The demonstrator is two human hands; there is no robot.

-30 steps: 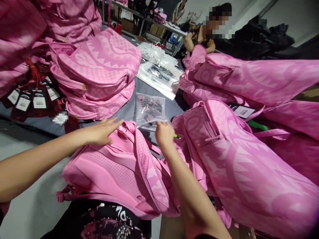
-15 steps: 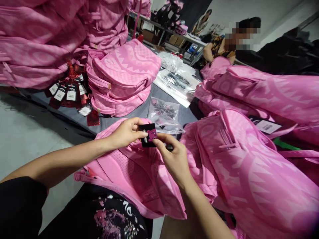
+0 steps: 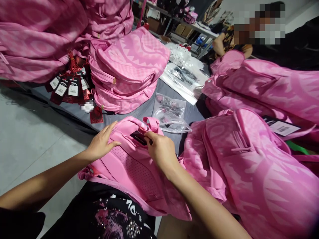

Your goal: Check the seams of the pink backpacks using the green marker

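Observation:
A pink backpack (image 3: 134,169) lies back-up against my lap, its top handle pointing away from me. My left hand (image 3: 101,144) rests on its upper left, fingers spread, thumb along the padded back. My right hand (image 3: 159,149) is closed in a pinch on a small black card (image 3: 138,137), which is partly tucked under the padded top edge beside the handle. Just beyond the handle lies a clear plastic bag (image 3: 169,114) of small dark parts.
Stacked pink backpacks (image 3: 127,73) sit on the grey table (image 3: 147,108), more are piled at left and right. Black-and-red hang tags (image 3: 69,89) lie at left. White plastic bags (image 3: 184,74) lie farther back. Another person (image 3: 231,43) works across the table.
My right hand took a black card from near the bag, both hands held it, and now it is pushed under the backpack's top edge. My left hand let go and lies on the backpack.

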